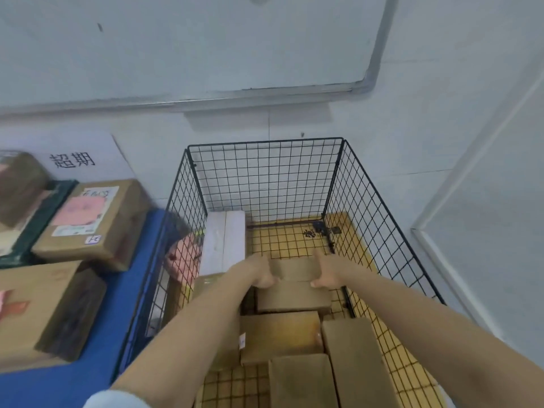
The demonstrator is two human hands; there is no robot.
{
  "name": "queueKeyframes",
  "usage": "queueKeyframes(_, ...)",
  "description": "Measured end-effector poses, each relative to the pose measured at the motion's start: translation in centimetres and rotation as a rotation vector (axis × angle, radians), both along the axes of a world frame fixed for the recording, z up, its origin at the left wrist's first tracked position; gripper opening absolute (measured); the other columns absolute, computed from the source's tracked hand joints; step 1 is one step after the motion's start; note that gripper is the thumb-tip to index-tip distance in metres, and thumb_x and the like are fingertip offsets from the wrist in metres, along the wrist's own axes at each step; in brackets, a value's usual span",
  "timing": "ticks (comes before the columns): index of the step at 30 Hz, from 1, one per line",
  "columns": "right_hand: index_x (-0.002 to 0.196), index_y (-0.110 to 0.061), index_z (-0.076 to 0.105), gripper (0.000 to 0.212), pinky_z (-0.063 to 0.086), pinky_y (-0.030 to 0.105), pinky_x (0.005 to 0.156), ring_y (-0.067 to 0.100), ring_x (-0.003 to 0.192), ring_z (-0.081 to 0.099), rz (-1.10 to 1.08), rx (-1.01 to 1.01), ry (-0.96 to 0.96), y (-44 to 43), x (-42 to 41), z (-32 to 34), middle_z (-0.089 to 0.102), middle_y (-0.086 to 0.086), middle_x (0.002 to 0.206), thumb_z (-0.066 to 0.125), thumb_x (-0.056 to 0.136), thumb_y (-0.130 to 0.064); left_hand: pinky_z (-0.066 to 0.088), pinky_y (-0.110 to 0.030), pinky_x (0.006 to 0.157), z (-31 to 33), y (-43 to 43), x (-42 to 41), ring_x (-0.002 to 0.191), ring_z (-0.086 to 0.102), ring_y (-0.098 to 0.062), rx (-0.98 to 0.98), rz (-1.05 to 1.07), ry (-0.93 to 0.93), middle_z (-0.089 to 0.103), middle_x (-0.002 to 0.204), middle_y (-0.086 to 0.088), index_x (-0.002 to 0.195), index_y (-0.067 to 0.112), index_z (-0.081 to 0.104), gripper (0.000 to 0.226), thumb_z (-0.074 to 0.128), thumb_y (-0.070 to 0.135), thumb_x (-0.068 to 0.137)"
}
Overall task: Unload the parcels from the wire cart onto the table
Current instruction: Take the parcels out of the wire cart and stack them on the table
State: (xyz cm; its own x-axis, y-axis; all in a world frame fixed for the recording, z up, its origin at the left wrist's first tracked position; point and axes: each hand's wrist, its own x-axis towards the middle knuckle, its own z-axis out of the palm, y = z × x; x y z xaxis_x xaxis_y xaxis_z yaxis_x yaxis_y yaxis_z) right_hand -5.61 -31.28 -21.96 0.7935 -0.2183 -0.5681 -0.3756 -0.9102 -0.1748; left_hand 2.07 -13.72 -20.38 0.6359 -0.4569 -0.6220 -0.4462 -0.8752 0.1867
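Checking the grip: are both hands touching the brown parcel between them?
Touching. Head view: left hand and right hand clasp the brown parcel at opposite ends.

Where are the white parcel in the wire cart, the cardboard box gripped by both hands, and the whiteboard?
white parcel point(225, 242): head view, middle of its top face.
gripped cardboard box point(294, 268): head view, middle of its top face.
whiteboard point(206, 39): head view, bare writing surface.

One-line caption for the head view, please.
Left hand and right hand grip a brown parcel inside the wire cart beside the blue table.
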Motion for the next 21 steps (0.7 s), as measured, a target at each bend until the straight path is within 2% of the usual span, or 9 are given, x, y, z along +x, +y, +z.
queueKeyframes(3,0.148,-0.013,0.019,0.079,0.043,0.037,0.101,0.028,0.122,0.049,-0.059,0.132,-0.006,0.0,0.7,-0.7,0.048,0.012,0.137,0.064,0.087,-0.033,0.029,-0.042,0.114,-1.1,-1.0,0.6,0.141,0.026,-0.031,0.010,0.047,0.057,0.019,0.157,-0.013,0.152,0.012,0.009,0.087,0.055,0.050,0.089)
queueKeyframes(6,0.145,-0.012,0.026,0.072,0.045,0.037,0.099,0.026,0.119,0.051,-0.085,0.178,-0.031,0.5,1.2,-1.3,0.050,0.011,0.134,0.065,0.087,-0.027,0.026,-0.044,0.115,-1.5,-1.8,0.6,0.143,0.021,-0.032,0.012,0.138,0.110,0.011,0.158,-0.013,0.153,0.012,0.003,0.090,0.054,0.051,0.089)
queueKeyframes(10,0.145,-0.013,0.025,0.075,0.047,0.037,0.098,0.028,0.120,0.050,-0.133,0.209,-0.053,0.6,1.7,-0.4,0.047,0.012,0.137,0.068,0.084,-0.024,0.036,-0.037,0.107,0.1,-2.7,0.6,0.135,0.036,-0.031,-0.100,0.228,0.083,0.032,0.151,-0.015,0.148,0.002,0.019,0.073,0.050,0.041,0.095)
queueKeyframes(14,0.148,-0.014,0.021,0.081,0.041,0.039,0.104,0.030,0.127,0.046,-0.219,0.304,-0.203,0.8,2.6,3.1,0.041,0.012,0.145,0.066,0.085,-0.040,0.041,-0.036,0.099,3.3,-2.1,2.1,0.130,0.042,-0.032,-0.245,0.344,-0.004,0.038,0.146,-0.018,0.147,0.004,0.022,0.061,0.044,0.031,0.097)
queueKeyframes(16,0.142,-0.016,0.032,0.064,0.043,0.037,0.097,0.027,0.118,0.050,-0.241,0.312,-0.326,0.9,2.9,5.6,0.045,0.011,0.141,0.058,0.090,-0.044,0.047,-0.034,0.085,5.4,-1.6,3.0,0.115,0.052,-0.033,-0.344,0.407,-0.049,0.048,0.134,-0.020,0.140,0.004,0.033,0.046,0.039,0.023,0.098)
queueKeyframes(18,0.122,-0.017,0.045,0.039,0.046,0.034,0.087,0.020,0.100,0.053,-0.255,0.296,-0.451,0.9,3.2,7.7,0.054,0.009,0.129,0.052,0.094,-0.044,0.054,-0.036,0.080,7.6,-0.8,3.6,0.095,0.058,-0.030,-0.479,0.500,-0.104,0.056,0.120,-0.019,0.126,0.005,0.043,0.033,0.040,0.021,0.097)
queueKeyframes(19,0.114,-0.017,0.047,0.033,0.047,0.033,0.085,0.019,0.096,0.054,-0.276,0.298,-0.501,0.9,3.3,8.6,0.057,0.008,0.124,0.051,0.094,-0.043,0.056,-0.039,0.080,8.5,-0.5,3.8,0.090,0.058,-0.029,-0.553,0.556,-0.128,0.058,0.115,-0.017,0.121,0.006,0.045,0.029,0.042,0.022,0.097)
queueKeyframes(21,0.114,-0.018,0.044,0.034,0.050,0.033,0.082,0.019,0.095,0.057,-0.340,0.330,-0.568,1.0,3.4,10.1,0.058,0.007,0.120,0.058,0.092,-0.039,0.058,-0.042,0.076,10.2,0.3,3.9,0.090,0.058,-0.029,-0.679,0.651,-0.158,0.054,0.110,-0.012,0.117,0.008,0.042,0.029,0.050,0.026,0.095)
